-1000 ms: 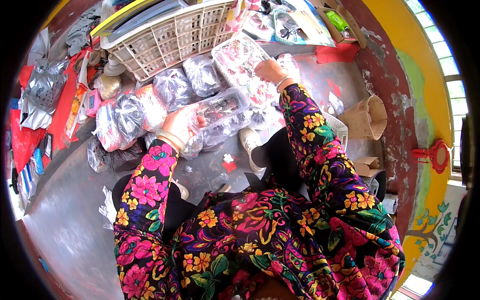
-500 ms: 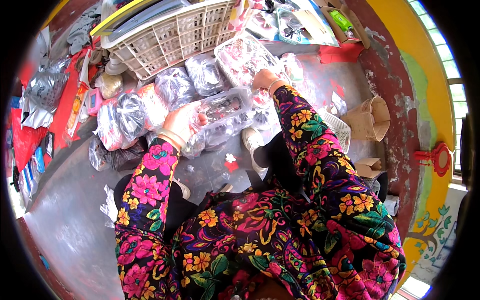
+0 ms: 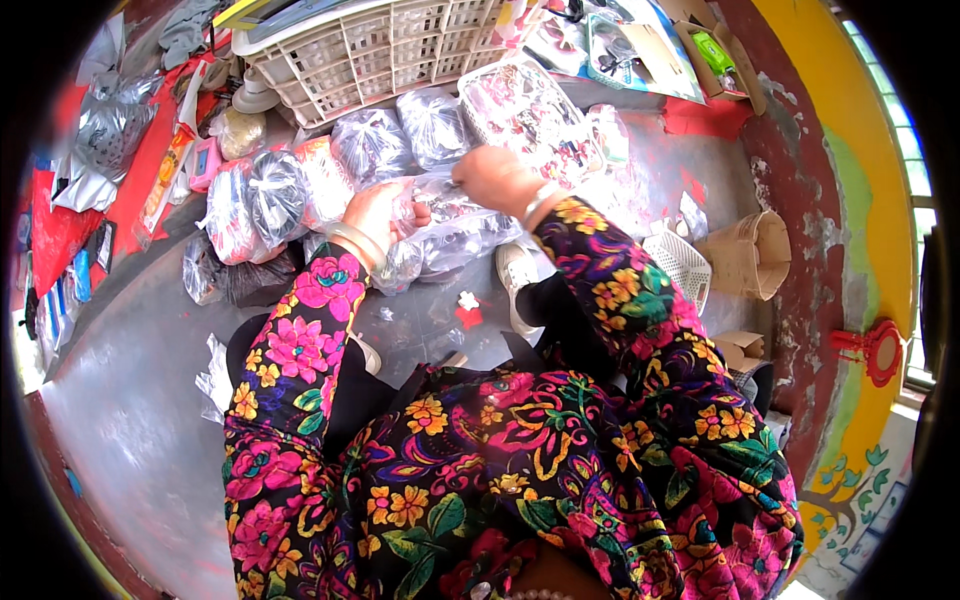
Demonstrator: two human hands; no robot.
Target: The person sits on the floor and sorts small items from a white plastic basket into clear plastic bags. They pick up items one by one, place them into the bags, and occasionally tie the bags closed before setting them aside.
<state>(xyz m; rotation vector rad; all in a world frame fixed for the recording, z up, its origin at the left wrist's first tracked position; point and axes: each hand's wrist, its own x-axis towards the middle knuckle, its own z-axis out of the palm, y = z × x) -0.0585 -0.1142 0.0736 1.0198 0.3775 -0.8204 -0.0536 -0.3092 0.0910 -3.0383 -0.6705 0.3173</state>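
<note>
My left hand [image 3: 373,212] is closed on the near-left part of a clear plastic bag [image 3: 437,190] with small dark and reddish pieces inside. My right hand [image 3: 496,180] is over the bag's right end, back of the hand up and fingers curled together. What those fingers hold, if anything, is hidden. Just beyond is a white basket [image 3: 478,75] full of small red, white and dark pieces. Under the bag in my left hand lies another filled clear bag [image 3: 455,247].
Filled plastic bags [image 3: 275,195] stand in a row at left and behind. A large cream crate [image 3: 380,58] is at the back. At right are a white perforated basket [image 3: 682,262] and a brown paper container [image 3: 750,250]. My white shoe [image 3: 515,280] is below the bags.
My right hand has left the white basket and come left and nearer to the clear bag. My left hand still holds the bag. The whole view has shifted slightly.
</note>
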